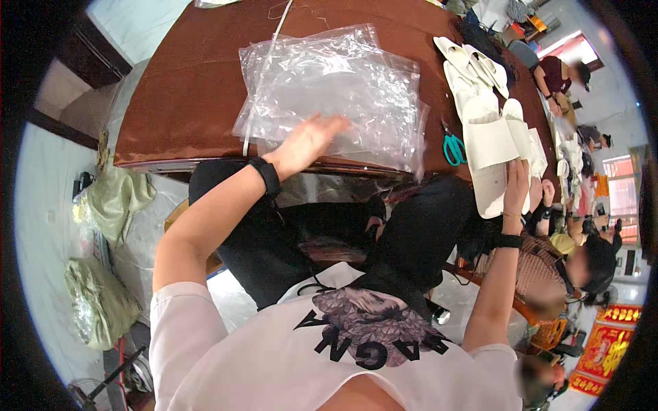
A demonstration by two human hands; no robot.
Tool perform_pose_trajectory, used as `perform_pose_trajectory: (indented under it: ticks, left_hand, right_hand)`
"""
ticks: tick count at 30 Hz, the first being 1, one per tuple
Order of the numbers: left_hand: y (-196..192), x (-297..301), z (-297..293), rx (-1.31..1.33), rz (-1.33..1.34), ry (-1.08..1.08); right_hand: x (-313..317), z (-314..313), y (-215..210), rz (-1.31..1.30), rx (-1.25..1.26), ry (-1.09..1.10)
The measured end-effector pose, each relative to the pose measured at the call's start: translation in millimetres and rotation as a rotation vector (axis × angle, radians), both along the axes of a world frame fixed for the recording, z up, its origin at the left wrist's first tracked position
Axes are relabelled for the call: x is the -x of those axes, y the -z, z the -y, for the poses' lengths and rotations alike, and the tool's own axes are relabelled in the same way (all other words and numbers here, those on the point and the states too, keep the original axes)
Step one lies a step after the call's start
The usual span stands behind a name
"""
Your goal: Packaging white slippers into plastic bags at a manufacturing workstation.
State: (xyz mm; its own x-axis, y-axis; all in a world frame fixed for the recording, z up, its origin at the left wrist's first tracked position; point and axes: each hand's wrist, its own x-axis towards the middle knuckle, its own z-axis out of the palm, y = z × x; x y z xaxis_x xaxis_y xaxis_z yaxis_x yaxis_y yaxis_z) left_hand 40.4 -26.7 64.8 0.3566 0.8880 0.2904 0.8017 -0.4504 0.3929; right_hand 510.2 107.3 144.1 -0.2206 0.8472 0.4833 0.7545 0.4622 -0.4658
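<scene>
My left hand (310, 145), a dark band on its wrist, is over the near edge of a stack of clear plastic bags (329, 89). Its fingers are stretched out and slightly blurred, with nothing visible in them. At the table's right side, my right hand (515, 186) grips a cream-white slipper (485, 181) by its sole near the heel end. A second white slipper (514, 116) lies close against it. Beyond them, more white slippers (469, 65) are laid along the table. Scissors (453, 147) with teal handles rest between the bags and the held slipper.
A brown cloth covers the table (178, 103). One thin white strap (264, 82) runs across the bags' left side. Co-workers (558, 79) sit along the right side, one person (548, 274) near my right arm. Greenish sacks (103, 301) stand on the floor at left.
</scene>
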Motion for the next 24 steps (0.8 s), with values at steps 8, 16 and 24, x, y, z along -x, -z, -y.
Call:
perform_pose_trajectory:
  ticks: [8,16,24]
  left_hand:
    - [-32.1,-11.9,-40.2,-0.398,0.343,-0.372]
    - [3.1,-25.5,-65.0,-0.284,0.052,-0.541]
    - [-8.0,-54.4,-77.6,-0.426,0.015,-0.509]
  right_hand:
    - [-15.4,28.1,22.4,-0.252,0.089,0.035]
    - [11.3,66.6,33.6,-0.374,0.131,0.06]
    - [20.9,85.1,40.1,-0.451,0.116,0.065]
